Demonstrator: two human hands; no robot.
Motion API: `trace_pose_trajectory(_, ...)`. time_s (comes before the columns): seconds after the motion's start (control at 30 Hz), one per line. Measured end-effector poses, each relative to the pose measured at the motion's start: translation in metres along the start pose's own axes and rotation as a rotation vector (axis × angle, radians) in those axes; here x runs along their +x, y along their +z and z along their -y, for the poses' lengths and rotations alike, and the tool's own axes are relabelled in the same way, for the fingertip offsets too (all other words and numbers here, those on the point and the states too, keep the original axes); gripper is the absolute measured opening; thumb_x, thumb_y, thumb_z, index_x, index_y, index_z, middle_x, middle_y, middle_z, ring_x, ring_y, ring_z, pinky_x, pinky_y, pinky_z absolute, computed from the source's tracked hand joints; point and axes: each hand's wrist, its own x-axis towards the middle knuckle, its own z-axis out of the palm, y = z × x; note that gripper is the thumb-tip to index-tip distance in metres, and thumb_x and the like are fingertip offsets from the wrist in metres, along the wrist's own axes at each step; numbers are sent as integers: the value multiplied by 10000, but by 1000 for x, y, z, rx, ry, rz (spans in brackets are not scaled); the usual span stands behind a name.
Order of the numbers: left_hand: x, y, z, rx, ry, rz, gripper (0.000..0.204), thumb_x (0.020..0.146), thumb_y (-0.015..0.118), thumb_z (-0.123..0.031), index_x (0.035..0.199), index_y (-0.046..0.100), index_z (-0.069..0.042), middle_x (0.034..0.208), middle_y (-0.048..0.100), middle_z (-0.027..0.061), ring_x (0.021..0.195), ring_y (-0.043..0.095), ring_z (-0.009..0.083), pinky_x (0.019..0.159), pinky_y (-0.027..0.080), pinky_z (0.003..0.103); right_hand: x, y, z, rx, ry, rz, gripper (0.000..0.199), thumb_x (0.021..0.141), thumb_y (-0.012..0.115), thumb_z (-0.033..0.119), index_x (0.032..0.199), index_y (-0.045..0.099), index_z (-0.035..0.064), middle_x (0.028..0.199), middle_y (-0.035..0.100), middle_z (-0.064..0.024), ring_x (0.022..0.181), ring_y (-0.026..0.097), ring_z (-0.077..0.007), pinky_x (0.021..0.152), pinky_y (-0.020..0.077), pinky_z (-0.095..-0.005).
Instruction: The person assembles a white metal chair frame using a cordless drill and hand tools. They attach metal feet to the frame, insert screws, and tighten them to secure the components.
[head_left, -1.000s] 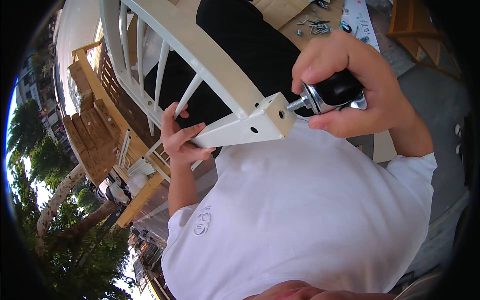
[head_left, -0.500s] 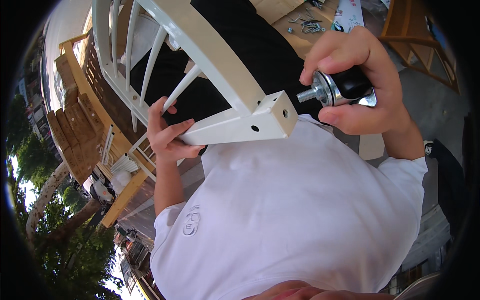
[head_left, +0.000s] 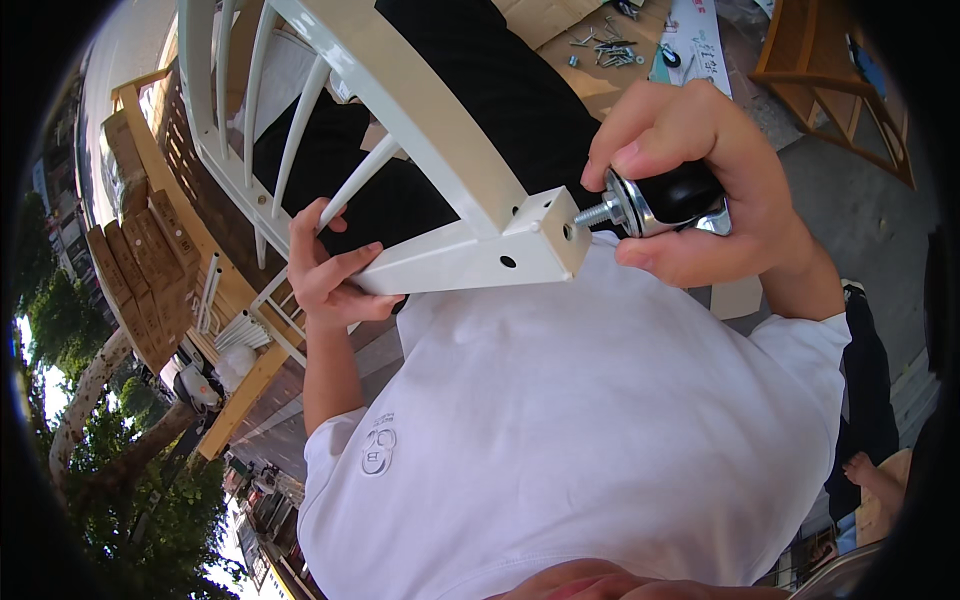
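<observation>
A white metal frame with slim curved bars lies across my lap. My left hand is wrapped round its lower rail, close to one of the bars. Between the fingers and thumb of my right hand is a caster wheel, black with a shiny metal housing. Its threaded stem points left, with the tip right at the round hole in the end face of the frame's square corner. Whether the tip has entered the hole I cannot tell. Another hole shows on the corner's side face.
Loose screws and bolts lie on cardboard beyond my right hand. A brown wooden frame stands at the far right. On the left, stacked cardboard boxes and white tubes rest on a wooden structure. Part of another person shows at lower right.
My right hand has brought the caster wheel left and slightly down, so its stem has gone from apart to right at the corner hole. My left hand keeps its hold on the frame.
</observation>
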Motion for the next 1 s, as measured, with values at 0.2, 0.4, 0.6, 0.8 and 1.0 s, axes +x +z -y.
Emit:
trace_pose_trajectory(0.2, 2, 3, 4, 36, 11, 37, 575, 582, 884, -507, 836, 786, 0, 1280, 606, 337, 1065, 650, 388, 777, 509, 397, 7, -3, 14, -305, -83, 103, 569, 712, 871, -10, 1191, 573, 61, 1079, 671, -180, 851, 684, -244, 633, 533, -322)
trace_pose_trajectory(0.4, 7, 12, -4, 84, -2, 66, 528, 457, 875, -464, 798, 779, -72, 1169, 631, 240, 864, 563, 307, 725, 449, 402, -2, -15, 5, -684, -315, 291, 247, 807, 737, 139, 988, 591, 54, 927, 574, -86, 634, 548, -196, 471, 413, -311)
trace_pose_trajectory(0.6, 12, 9, -2, 86, 24, 189, 514, 469, 875, -447, 807, 774, -74, 1207, 611, 251, 882, 562, 325, 756, 434, 422, -13, -16, -13, -772, -588, 308, 192, 776, 718, 122, 865, 558, 65, 884, 553, -86, 583, 529, -190, 442, 416, -298)
trace_pose_trajectory(0.8, 14, 12, -4, 128, 6, 243, 525, 488, 885, -453, 805, 765, -51, 1273, 594, 237, 886, 552, 322, 782, 437, 438, -43, 6, -21, -477, -42, 192, 292, 862, 775, 135, 981, 532, 25, 1000, 596, -146, 730, 608, -253, 565, 481, -352)
trace_pose_trajectory(1.0, 20, 27, 2, 171, 7, 274, 560, 529, 884, -494, 823, 781, -29, 1283, 595, 224, 901, 562, 316, 812, 459, 453, -31, -13, -4, 415, 993, 62, 330, 956, 748, 189, 1102, 494, 40, 981, 584, -84, 744, 595, -134, 556, 448, -306)
